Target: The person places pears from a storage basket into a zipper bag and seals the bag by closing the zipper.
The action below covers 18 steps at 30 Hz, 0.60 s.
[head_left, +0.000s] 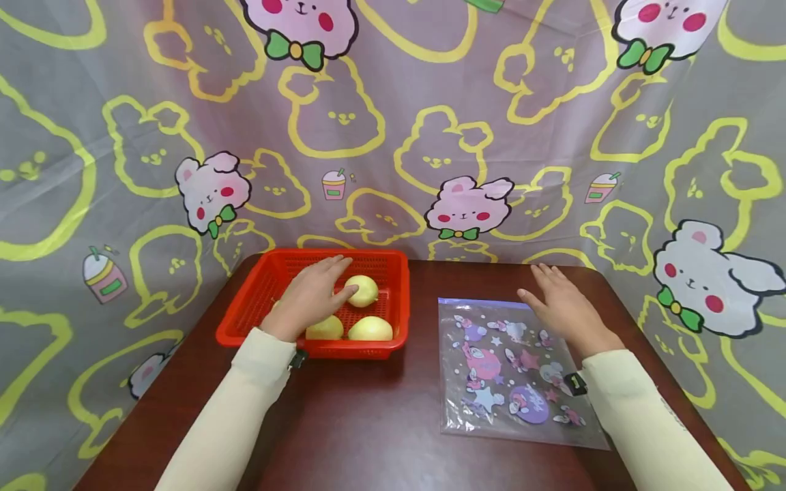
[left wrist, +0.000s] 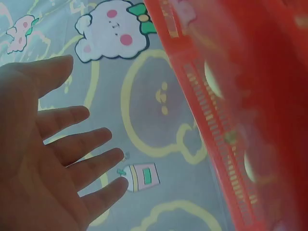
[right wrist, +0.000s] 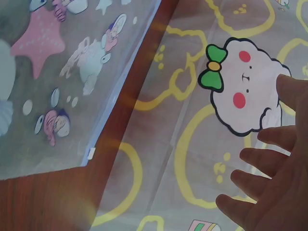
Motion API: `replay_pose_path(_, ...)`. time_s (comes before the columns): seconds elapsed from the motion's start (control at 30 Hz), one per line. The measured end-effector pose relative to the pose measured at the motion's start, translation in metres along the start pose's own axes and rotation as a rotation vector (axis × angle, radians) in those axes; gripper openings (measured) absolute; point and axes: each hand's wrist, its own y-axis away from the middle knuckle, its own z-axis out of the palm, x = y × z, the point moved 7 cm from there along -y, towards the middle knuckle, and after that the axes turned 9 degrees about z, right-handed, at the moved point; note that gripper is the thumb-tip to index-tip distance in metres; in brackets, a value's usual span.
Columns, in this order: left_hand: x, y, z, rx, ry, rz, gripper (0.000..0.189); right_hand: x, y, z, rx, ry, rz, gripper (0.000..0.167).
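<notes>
Hovering: left hand (head_left: 310,298) above red basket (head_left: 359,348), right hand (head_left: 566,308) near bag (head_left: 503,423).

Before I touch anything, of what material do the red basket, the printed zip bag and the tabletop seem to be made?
Red basket: looks like rigid, slightly shiny plastic, from its regular moulded perforations. Printed zip bag: seems thin, glossy plastic film, transparent with glinting creases. Tabletop: polished, reddish-brown surface with soft reflections, perhaps varnished wood or laminate; I cannot tell which.

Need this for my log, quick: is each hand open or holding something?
Left hand: open, holding nothing.
Right hand: open, holding nothing.
</notes>
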Motion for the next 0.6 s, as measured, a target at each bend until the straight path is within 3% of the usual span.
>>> replay_pose_path(0.33,0.034,-0.01,0.009,0.018,0.008,0.115,0.065,0.024,0.008,0.005,-0.012,-0.022,0.043,0.086)
replay_pose_path(0.6,0.064,-0.02,0.019,-0.021,-0.041,0.178,0.065,0.042,0.013,0.011,0.0,-0.054,0.078,0.085)
